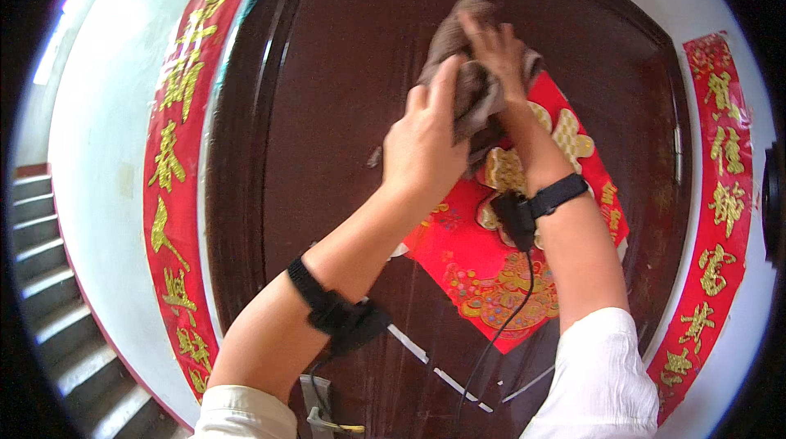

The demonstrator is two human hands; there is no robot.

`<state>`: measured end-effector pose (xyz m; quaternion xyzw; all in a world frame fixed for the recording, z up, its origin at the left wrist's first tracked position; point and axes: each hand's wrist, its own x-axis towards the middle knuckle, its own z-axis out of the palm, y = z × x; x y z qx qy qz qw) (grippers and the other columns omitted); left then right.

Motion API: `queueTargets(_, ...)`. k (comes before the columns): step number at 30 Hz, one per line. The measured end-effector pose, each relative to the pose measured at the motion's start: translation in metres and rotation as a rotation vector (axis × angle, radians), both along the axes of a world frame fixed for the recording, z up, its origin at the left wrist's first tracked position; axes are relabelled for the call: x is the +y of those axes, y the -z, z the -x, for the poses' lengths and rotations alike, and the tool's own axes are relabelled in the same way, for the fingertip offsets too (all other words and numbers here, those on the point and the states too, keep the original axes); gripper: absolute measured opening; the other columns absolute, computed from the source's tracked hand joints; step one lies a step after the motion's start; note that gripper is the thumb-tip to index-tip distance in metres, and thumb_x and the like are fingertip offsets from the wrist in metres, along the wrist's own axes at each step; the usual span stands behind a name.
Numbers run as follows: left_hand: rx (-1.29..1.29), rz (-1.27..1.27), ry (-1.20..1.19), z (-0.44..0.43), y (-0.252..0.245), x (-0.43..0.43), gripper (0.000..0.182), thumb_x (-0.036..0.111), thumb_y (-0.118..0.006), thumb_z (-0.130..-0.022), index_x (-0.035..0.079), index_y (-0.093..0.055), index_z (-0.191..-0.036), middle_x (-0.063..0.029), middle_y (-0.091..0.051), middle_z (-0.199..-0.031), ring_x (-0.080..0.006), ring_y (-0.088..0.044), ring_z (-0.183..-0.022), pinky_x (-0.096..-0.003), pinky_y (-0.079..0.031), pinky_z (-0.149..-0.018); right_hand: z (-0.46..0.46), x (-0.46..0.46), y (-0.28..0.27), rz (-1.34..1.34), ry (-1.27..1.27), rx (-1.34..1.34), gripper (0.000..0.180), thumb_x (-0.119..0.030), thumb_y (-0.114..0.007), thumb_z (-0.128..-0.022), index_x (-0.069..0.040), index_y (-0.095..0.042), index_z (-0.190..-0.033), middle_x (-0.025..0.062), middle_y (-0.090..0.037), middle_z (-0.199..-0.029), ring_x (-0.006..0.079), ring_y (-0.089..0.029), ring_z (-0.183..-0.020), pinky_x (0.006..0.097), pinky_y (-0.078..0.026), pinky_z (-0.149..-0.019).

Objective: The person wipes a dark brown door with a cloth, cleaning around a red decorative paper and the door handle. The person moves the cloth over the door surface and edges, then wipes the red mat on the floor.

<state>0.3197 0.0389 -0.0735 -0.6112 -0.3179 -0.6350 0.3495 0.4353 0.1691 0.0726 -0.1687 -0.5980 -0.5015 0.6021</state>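
Observation:
A brown-grey cloth (445, 40) is bunched against the upper part of a dark brown door (344, 71). My left hand (427, 132) grips its lower left side, thumb and fingers around the folds. My right hand (500, 55) lies on the cloth from the right, fingers spread and somewhat blurred; part of the cloth shows beyond them. Below both hands, a red diamond-shaped paper decoration (473, 267) with gold raised figures is on the door, partly hidden by my right forearm. White strips (408, 344) of tape or paper residue run below the decoration.
Red paper banners with gold characters hang on the left (178, 163) and right (718, 193) of the door. A door handle (316, 408) is at the bottom. Stairs (67, 310) lie at the far left. Black wrist straps with cables are on both my forearms.

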Motion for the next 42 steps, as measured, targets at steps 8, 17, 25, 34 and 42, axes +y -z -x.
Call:
queueTargets(8, -0.022, -0.122, 0.171, 0.055, -0.009, -0.014, 0.068, -0.005, -0.066, -0.075, 0.012, -0.046, -0.139, -0.0258, -0.064, -0.119, -0.0441, -0.062, -0.113, -0.0482, -0.052, -0.093, 0.051, -0.006, 0.018, 0.053, -0.109, 0.250, 0.078, -0.046, -0.062, -0.086, -0.027, -0.031, -0.155, 0.0254, -0.043, -0.148, 0.0575, -0.028, -0.139, 0.0721, -0.017, -0.112)
queueTargets(17, -0.156, 0.164, 0.118, 0.153, 0.168, -0.067, 0.072, -0.009, -0.062, -0.081, 0.009, -0.038, -0.146, -0.0205, -0.063, -0.127, -0.0307, -0.060, -0.124, -0.0389, -0.048, -0.101, 0.159, -0.086, 0.219, 0.142, -0.323, -0.037, 0.080, -0.023, -0.065, -0.082, -0.015, -0.033, -0.155, 0.0283, -0.038, -0.147, 0.0575, -0.022, -0.141, 0.0695, -0.016, -0.114)
queueTargets(25, -0.400, 0.569, 0.076, 0.150, 0.296, -0.100, 0.082, -0.013, -0.060, -0.074, 0.008, -0.034, -0.149, -0.0218, -0.058, -0.130, -0.0331, -0.058, -0.124, -0.0405, -0.048, -0.102, 0.170, -0.113, 0.345, 0.499, -0.316, -0.353, 0.082, -0.018, -0.063, -0.084, -0.022, -0.027, -0.158, 0.0267, -0.027, -0.156, 0.0544, -0.012, -0.147, 0.0677, -0.010, -0.117)
queueTargets(34, -0.188, 0.317, -0.004, 0.138, 0.240, -0.093, 0.079, -0.012, -0.062, -0.071, 0.003, -0.040, -0.146, -0.0235, -0.056, -0.134, -0.0389, -0.055, -0.126, -0.0419, -0.047, -0.104, 0.156, -0.102, 0.298, 0.301, -0.354, -0.244, 0.072, -0.020, -0.053, -0.090, -0.005, -0.025, -0.155, 0.0328, -0.032, -0.150, 0.0567, -0.022, -0.142, 0.0648, -0.020, -0.117)
queueTargets(42, -0.026, 0.009, 0.051, 0.100, 0.089, -0.063, 0.076, -0.009, -0.066, -0.076, 0.010, -0.043, -0.146, -0.0225, -0.059, -0.132, -0.0379, -0.059, -0.123, -0.0425, -0.049, -0.101, 0.122, -0.073, 0.128, 0.271, -0.206, 0.302, 0.074, -0.013, -0.054, -0.088, 0.007, -0.022, -0.152, 0.0433, -0.035, -0.144, 0.0589, -0.027, -0.139, 0.0599, -0.023, -0.117)
